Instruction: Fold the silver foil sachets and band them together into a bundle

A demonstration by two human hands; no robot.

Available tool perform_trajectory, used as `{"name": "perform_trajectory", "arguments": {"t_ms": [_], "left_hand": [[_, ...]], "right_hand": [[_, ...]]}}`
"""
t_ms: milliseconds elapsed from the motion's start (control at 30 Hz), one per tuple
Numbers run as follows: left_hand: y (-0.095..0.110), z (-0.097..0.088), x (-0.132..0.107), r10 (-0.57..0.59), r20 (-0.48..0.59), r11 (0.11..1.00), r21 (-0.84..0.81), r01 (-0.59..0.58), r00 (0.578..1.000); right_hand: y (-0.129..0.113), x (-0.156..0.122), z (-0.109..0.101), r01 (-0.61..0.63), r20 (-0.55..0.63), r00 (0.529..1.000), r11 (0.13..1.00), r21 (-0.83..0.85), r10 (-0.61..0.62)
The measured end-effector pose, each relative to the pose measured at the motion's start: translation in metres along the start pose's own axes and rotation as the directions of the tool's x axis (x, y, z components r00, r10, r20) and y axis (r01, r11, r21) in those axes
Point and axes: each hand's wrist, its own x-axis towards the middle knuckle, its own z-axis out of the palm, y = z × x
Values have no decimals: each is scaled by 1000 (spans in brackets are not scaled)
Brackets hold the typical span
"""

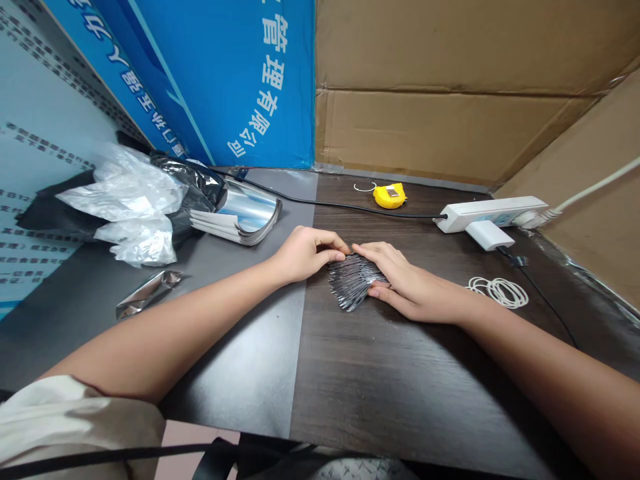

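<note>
A fanned stack of thin silver foil pouches (350, 283) lies on the dark wooden table (400, 387). My right hand (400, 280) rests flat over the stack's right side, thumb under its lower edge. My left hand (305, 253) is curled, fingertips pinching the stack's upper left corner. Both hands grip the same stack.
A curved pile of silver pouches (240, 217) and crumpled clear plastic bags (130, 200) lie at the left on a grey mat (240, 373). One loose pouch (147, 292) lies nearer. Yellow tape measure (389, 195), white power strip (487, 213), rubber bands (499, 291), cardboard walls (450, 100).
</note>
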Motion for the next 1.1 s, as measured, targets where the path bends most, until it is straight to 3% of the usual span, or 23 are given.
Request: {"name": "perform_trajectory", "arguments": {"t_ms": [333, 600, 833, 1100], "left_hand": [[2, -3, -1, 95, 52, 991, 90, -100, 994], [-1, -1, -2, 184, 15, 979, 87, -185, 983], [2, 2, -4, 27, -20, 991, -132, -29, 999], [1, 1, -5, 66, 69, 985, -162, -54, 995]], "right_hand": [[-1, 2, 0, 16, -4, 1000, 999, -36, -16], [0, 2, 2, 4, -26, 1000, 1000, -20, -4], [-1, 3, 2, -30, -28, 999, 999, -17, 30], [2, 2, 0, -35, -58, 998, 999, -1, 35]]}}
